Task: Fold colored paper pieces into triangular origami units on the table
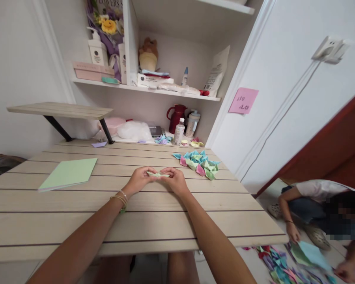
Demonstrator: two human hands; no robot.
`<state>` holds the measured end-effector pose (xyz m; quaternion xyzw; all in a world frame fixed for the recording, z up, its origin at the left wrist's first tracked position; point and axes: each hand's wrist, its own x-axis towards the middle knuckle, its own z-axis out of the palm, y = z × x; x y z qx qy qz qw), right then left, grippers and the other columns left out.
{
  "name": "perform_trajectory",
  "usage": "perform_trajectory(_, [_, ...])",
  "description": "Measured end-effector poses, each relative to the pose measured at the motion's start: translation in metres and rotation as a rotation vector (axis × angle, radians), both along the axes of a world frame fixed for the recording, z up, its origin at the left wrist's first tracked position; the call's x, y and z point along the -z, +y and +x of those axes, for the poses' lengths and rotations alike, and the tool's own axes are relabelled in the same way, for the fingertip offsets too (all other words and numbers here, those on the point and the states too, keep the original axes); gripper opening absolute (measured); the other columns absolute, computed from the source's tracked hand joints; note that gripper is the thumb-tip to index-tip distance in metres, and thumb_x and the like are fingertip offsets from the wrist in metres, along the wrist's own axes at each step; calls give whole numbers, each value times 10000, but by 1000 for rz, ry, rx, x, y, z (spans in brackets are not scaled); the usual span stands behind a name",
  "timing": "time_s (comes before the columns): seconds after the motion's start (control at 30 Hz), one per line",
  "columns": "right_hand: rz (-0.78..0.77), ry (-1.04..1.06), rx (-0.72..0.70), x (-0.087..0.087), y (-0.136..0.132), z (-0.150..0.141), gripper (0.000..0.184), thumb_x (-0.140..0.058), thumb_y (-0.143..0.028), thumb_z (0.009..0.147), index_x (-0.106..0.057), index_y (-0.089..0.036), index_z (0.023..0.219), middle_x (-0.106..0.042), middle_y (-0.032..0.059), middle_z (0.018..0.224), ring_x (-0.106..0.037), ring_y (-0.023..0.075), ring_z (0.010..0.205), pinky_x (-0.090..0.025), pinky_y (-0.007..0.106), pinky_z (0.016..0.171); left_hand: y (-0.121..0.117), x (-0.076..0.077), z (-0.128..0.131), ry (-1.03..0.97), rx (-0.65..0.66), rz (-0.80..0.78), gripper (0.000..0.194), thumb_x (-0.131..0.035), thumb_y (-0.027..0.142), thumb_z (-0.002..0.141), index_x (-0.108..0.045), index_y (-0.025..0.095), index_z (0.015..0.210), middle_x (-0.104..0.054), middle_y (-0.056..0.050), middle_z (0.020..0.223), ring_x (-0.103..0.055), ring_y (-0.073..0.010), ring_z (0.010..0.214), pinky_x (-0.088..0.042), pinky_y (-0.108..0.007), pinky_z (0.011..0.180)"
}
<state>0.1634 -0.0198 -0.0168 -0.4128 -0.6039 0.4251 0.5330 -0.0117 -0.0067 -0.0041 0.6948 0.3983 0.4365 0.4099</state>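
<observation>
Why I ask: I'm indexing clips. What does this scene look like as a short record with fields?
left hand: fingers pinching one end of a pale green folded paper
right hand: pinching the other end
surface: slatted wooden table
on table, left: pale green sheets, stacked flat
on table, right: folded paper pieces in blue, green and pink
behind: clear bottle, dark red jug
wall: pink note
nearby: crouching person beside colourful paper pieces on the floor

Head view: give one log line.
left hand + right hand: pinching folded light green paper | right: multicoloured folded paper pile | left: flat green paper stack
</observation>
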Motion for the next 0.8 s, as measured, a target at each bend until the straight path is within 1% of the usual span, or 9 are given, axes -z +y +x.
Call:
perform_trajectory(0.07, [27, -24, 28, -1, 0, 0, 252, -711, -283, 585, -639, -157, 791, -676, 40, 725, -582, 143, 587, -444, 232, 530, 1, 0, 1, -23, 23, -7, 310, -687, 301, 615, -629, 125, 864, -655, -44, 697, -609, -149, 604, -490, -252, 566])
perform_trajectory(0.13, [73, -71, 68, -1, 1, 1, 209, -696, -285, 604, -646, -163, 766, -679, 38, 742, -584, 145, 596, -448, 236, 544, 2, 1, 1, -64, 16, -22, 340, -691, 287, 617, -614, 122, 904, -656, -45, 689, -621, -159, 624, -499, -267, 593])
perform_trajectory(0.27, [178, -191, 136, 0, 4, 7, 171, -624, -292, 688, -659, -187, 818, -687, 32, 785, -608, 159, 654, -469, 261, 619, 6, 5, -2, -189, -19, -56, 430, -696, 296, 620, -585, 116, 994, -674, -84, 824, -637, -194, 783, -507, -327, 734])
perform_trajectory(0.37, [250, -260, 187, 1, 3, 14, 143, -592, -292, 729, -667, -192, 797, -690, 31, 759, -621, 170, 671, -476, 272, 648, 9, 9, -3, -301, -7, -128, 426, -654, 336, 670, -592, 107, 1024, -669, -100, 913, -627, -201, 860, -495, -373, 812])
perform_trajectory(0.43, [315, -297, 197, 1, 2, 17, 129, -588, -287, 743, -675, -197, 772, -693, 33, 750, -628, 175, 681, -480, 279, 665, 11, 11, -2, -343, 1, -169, 421, -632, 358, 690, -605, 104, 1025, -661, -103, 975, -622, -203, 885, -485, -398, 845])
perform_trajectory(0.53, [405, -330, 164, 0, 1, 16, 110, -596, -272, 749, -691, -216, 756, -699, 36, 778, -640, 187, 737, -488, 300, 721, 11, 12, -2, -349, -7, -173, 444, -636, 364, 683, -611, 102, 1040, -646, -98, 1043, -613, -210, 920, -469, -406, 879])
perform_trajectory(0.6, [435, -352, 128, -1, 1, 14, 97, -606, -262, 746, -697, -232, 759, -700, 39, 811, -642, 199, 795, -488, 325, 769, 11, 10, -2, -322, -25, -150, 452, -638, 369, 676, -614, 106, 1044, -634, -93, 1079, -606, -213, 943, -463, -393, 889])
perform_trajectory(0.7, [437, -384, 94, 0, 0, 11, 99, -613, -239, 743, -701, -251, 787, -697, 42, 855, -630, 215, 874, -478, 361, 820, 10, 6, -5, -247, -69, -95, 426, -637, 378, 672, -635, 121, 1011, -635, -90, 1085, -599, -221, 964, -465, -364, 881])
perform_trajectory(0.8, [420, -384, 121, 0, 0, 10, 142, -607, -233, 748, -691, -250, 861, -691, 48, 901, -625, 216, 898, -480, 359, 826, 9, 3, -7, -220, -133, -39, 400, -636, 371, 673, -642, 132, 995, -643, -98, 1067, -603, -224, 964, -461, -346, 877])
